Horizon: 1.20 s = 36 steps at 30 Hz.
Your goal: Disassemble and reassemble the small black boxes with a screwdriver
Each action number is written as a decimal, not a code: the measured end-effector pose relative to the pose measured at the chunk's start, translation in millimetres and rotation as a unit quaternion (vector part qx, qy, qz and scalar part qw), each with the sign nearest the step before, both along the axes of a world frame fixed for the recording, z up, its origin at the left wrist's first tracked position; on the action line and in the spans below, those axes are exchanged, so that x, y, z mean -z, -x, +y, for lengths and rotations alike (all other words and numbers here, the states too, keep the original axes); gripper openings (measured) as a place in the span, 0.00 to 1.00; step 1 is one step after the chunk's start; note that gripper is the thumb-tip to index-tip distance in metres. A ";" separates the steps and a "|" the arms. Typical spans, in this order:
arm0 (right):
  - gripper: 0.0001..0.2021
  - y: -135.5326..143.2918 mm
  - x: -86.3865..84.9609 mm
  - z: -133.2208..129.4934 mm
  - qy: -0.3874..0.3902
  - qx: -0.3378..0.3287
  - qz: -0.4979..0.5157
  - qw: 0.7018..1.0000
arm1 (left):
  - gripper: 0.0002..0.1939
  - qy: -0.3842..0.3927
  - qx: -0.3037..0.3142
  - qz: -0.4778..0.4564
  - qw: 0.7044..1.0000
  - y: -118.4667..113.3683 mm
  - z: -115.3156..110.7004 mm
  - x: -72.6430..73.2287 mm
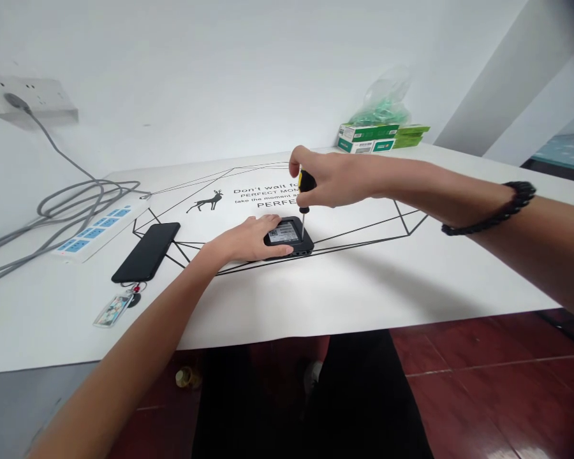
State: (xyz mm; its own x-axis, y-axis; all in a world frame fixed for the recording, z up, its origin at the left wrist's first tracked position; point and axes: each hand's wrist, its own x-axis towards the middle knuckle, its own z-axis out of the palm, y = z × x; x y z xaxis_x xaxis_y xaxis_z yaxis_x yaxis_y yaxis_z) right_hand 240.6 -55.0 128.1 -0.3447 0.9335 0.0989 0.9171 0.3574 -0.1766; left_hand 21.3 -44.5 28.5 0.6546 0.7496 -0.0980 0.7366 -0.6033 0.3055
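A small black box-shaped device [307, 245] with a printed label [286, 232] on its upper face lies flat on the white table. My left hand [252, 238] grips it from the left, thumb along the near side and fingers at the far side. Above it, my right hand [332, 178] is closed around the black and yellow handle of a screwdriver [307, 183]. The screwdriver stands nearly upright, its thin shaft pointing down at the right part of the device. Whether the tip sits in a screw is too small to tell.
Left of my hands lie a black phone [146, 251], a keychain [113, 310] and a white power strip [98, 229] with a coiled grey cable [93, 191]. Green and white boxes [367, 137] under a plastic bag [383, 102] stand by the wall. The table's near edge borders my lap.
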 end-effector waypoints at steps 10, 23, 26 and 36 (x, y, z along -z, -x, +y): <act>0.16 -0.1 -0.1 2.2 0.002 0.005 0.008 1.000 | 0.49 0.000 0.001 0.007 1.000 1.5 2.7 1.4; 0.19 -7.2 -2.3 3.5 0.015 0.006 -0.006 1.000 | 0.51 0.015 -0.005 0.001 1.000 1.8 0.1 -2.1; 0.24 -9.0 -2.5 6.0 0.032 -0.023 -0.023 0.999 | 0.51 0.018 -0.007 0.003 1.000 1.3 -1.0 -2.9; 0.14 -8.5 -8.8 -6.9 0.002 0.015 0.016 1.000 | 0.29 -0.012 0.039 -0.118 0.992 -2.9 -5.0 -7.6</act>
State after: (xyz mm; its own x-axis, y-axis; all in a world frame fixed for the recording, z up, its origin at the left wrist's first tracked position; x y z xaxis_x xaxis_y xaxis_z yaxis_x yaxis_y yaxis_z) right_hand 249.0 -62.0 136.9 -0.3141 0.9434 0.1060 0.9210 0.3299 -0.2071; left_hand 24.2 -49.5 36.2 0.7126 0.6967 0.0820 0.5974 -0.6639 0.4498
